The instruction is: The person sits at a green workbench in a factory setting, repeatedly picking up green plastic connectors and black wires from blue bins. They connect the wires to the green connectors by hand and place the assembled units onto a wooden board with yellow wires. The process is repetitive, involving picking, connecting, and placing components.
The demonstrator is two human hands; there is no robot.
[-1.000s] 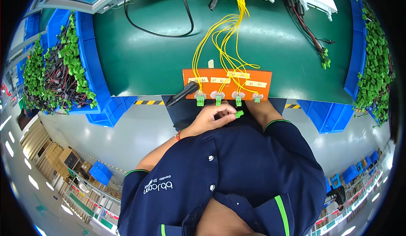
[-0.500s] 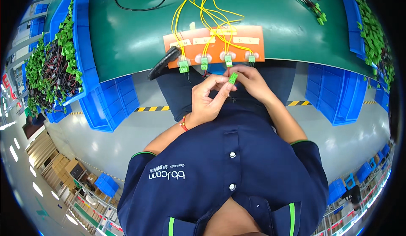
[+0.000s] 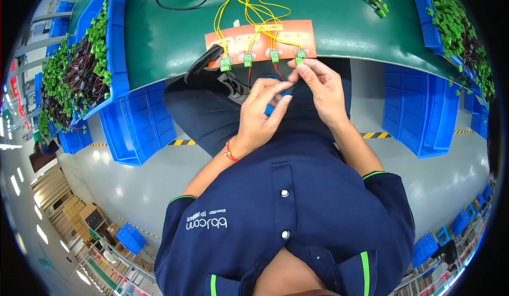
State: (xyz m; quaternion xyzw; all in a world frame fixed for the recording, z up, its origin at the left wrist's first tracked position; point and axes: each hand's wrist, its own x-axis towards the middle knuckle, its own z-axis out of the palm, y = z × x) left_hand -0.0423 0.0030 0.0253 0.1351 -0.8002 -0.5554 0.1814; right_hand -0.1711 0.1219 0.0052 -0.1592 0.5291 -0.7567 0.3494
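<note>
An orange board [image 3: 307, 27] lies at the table's front edge, with several green terminal connectors along its near side and yellow wires rising from them. At its right end, a green connector [image 3: 299, 61] meets the rightmost socket, pinched between the thumb and fingers of my right hand [image 3: 324, 88]. My left hand [image 3: 260, 113] is just below and to the left, fingers curled, the fingertips by a thin dark wire under that connector. What it grips is hidden. Red wires [image 3: 249, 77] hang from connectors in the middle.
A blue bin [image 3: 117, 41] with green connectors and dark wires stands at the left; another bin [image 3: 422, 15] of them is at the right. More connector leads [image 3: 379, 5] lie on the green table [image 3: 169, 41]. A black handle-like piece [image 3: 204, 63] juts from the board's left end.
The green connector has moved from between my hands up to the board's rightmost socket, held in my right hand. My left hand has shifted slightly down. The view has tilted a little.
</note>
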